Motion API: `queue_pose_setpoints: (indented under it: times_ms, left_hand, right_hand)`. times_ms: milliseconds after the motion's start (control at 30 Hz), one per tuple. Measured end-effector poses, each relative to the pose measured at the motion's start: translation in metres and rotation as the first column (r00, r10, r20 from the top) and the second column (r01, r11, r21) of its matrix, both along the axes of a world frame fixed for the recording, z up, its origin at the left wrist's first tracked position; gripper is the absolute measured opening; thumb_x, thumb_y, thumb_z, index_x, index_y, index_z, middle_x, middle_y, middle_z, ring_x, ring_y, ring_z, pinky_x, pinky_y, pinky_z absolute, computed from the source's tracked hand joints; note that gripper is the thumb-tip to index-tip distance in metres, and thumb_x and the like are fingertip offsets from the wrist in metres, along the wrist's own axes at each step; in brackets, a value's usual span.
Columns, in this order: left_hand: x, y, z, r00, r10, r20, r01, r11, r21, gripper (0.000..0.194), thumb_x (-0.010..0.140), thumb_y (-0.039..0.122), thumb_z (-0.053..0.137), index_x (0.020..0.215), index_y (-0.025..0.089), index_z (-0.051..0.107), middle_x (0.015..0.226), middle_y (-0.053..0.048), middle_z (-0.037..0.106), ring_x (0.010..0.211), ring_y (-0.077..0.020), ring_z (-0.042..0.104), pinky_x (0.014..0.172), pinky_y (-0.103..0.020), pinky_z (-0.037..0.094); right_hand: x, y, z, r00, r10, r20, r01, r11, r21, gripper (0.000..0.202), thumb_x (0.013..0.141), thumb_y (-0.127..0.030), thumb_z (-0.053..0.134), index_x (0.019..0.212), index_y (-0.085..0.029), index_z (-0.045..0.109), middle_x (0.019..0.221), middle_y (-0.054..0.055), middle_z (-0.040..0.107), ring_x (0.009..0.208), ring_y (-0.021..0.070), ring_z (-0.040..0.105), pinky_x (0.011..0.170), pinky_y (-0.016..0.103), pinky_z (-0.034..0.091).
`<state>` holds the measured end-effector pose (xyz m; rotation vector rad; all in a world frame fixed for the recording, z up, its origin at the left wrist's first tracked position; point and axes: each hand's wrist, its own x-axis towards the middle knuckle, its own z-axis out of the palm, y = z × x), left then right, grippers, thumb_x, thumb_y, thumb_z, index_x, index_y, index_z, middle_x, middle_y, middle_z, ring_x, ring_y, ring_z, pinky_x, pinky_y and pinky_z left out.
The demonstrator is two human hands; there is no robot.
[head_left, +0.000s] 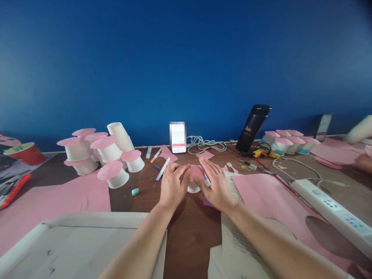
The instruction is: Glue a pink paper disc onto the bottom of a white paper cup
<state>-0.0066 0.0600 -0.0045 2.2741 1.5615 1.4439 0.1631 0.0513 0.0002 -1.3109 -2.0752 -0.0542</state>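
Note:
Straight in front of me an upturned white paper cup [193, 189] stands on the dark brown table with a pink paper piece [197, 173] over its top. My left hand [174, 185] is at the paper's left side, fingers bent, fingertips and thumb at its edge. On the other side my right hand [214, 186] has its fingers stretched out along the paper, its thumb resting near the front edge. The hands hide much of the cup's sides. A bit of purple paper [207, 202] lies by my right hand.
Pink-topped cups [109, 149] are stacked at left; more cups [281, 146] stand at right. Beyond my hands are a phone [178, 139] and a coiled cable [207, 145]. A black flask [252, 128], power strip [331, 211], pink sheet [261, 190] and cardboard [95, 244] surround them. Another person's hand [363, 162] shows far right.

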Motion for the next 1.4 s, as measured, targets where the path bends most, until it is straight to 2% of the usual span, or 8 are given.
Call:
queue_pose_setpoints:
  times_ms: [133,233,467,600,800,1033,1267,1400]
  left_hand:
    - [0.0,-0.007,0.009,0.984,0.079,-0.158,-0.073,0.996,0.042,0.035,0.088,0.022,0.046,0.121,0.021,0.06,0.099,-0.008,0.058,0.095,-0.0218,0.054,0.088,-0.04,0.043]
    - [0.002,-0.016,0.02,0.931,0.147,-0.334,-0.145,0.989,0.029,0.042,0.082,0.013,0.049,0.122,0.023,0.059,0.103,-0.009,0.058,0.098,-0.0255,0.052,0.084,-0.041,0.042]
    - [0.009,-0.024,0.027,0.842,0.17,-0.511,-0.176,0.984,0.037,0.032,0.087,0.014,0.044,0.108,0.023,0.065,0.108,-0.009,0.059,0.093,-0.0257,0.05,0.082,-0.041,0.04]
    - [0.009,-0.023,0.025,0.84,0.158,-0.519,-0.172,0.985,0.021,0.032,0.086,0.014,0.044,0.109,0.022,0.064,0.107,-0.009,0.059,0.094,-0.0253,0.049,0.08,-0.04,0.041]
    - [0.008,-0.022,0.022,0.858,0.159,-0.489,-0.166,0.986,0.029,0.044,0.086,0.015,0.046,0.129,0.021,0.052,0.115,-0.009,0.058,0.098,-0.0258,0.048,0.084,-0.04,0.04]
    - [0.007,-0.019,0.02,0.867,0.135,-0.48,-0.145,0.989,0.017,0.035,0.088,0.018,0.046,0.118,0.026,0.06,0.115,-0.008,0.058,0.1,-0.0252,0.049,0.086,-0.04,0.04]
    - [0.007,-0.019,0.017,0.891,0.139,-0.432,-0.144,0.989,0.022,0.037,0.088,0.018,0.045,0.122,0.026,0.058,0.115,-0.008,0.057,0.101,-0.0245,0.049,0.086,-0.04,0.041]
    - [0.006,-0.018,0.016,0.891,0.131,-0.435,-0.132,0.991,0.029,0.035,0.087,0.019,0.047,0.119,0.025,0.06,0.116,-0.009,0.057,0.102,-0.0251,0.049,0.087,-0.041,0.041]
  right_hand:
    - [0.003,-0.009,0.007,0.985,-0.065,0.159,0.064,0.998,0.012,0.058,0.092,-0.05,0.039,0.141,-0.018,0.037,0.148,0.011,0.034,0.137,0.0296,0.027,0.109,0.053,0.025]
    - [0.004,-0.015,0.009,0.966,-0.058,0.251,0.06,0.998,-0.002,0.061,0.09,-0.055,0.039,0.139,-0.019,0.04,0.151,0.011,0.029,0.139,0.0338,0.021,0.108,0.059,0.02]
    - [-0.001,-0.017,0.01,0.965,-0.027,0.261,0.028,1.0,0.0,0.059,0.09,-0.055,0.039,0.137,-0.02,0.041,0.151,0.01,0.028,0.139,0.0341,0.02,0.108,0.063,0.013]
    - [-0.001,-0.017,0.01,0.969,-0.021,0.245,0.025,1.0,-0.011,0.056,0.091,-0.053,0.038,0.137,-0.021,0.042,0.151,0.008,0.03,0.138,0.033,0.022,0.108,0.062,0.013]
    - [0.001,-0.012,0.008,0.972,-0.032,0.231,0.037,0.999,-0.018,0.064,0.091,-0.054,0.036,0.143,-0.018,0.031,0.153,0.01,0.025,0.139,0.0327,0.019,0.108,0.061,0.017]
    - [-0.003,-0.003,0.009,0.976,-0.02,0.215,0.027,0.999,-0.031,0.053,0.092,-0.053,0.035,0.134,-0.024,0.046,0.149,0.005,0.034,0.137,0.0324,0.023,0.107,0.063,0.019]
    - [-0.002,-0.002,0.01,0.979,-0.02,0.201,0.02,1.0,0.006,0.055,0.092,-0.054,0.034,0.137,-0.023,0.042,0.15,0.005,0.033,0.137,0.0318,0.024,0.107,0.062,0.019]
    - [-0.003,-0.002,0.012,0.98,-0.008,0.196,0.007,1.0,0.002,0.05,0.093,-0.054,0.034,0.133,-0.026,0.048,0.149,0.004,0.034,0.137,0.0319,0.024,0.107,0.063,0.018]
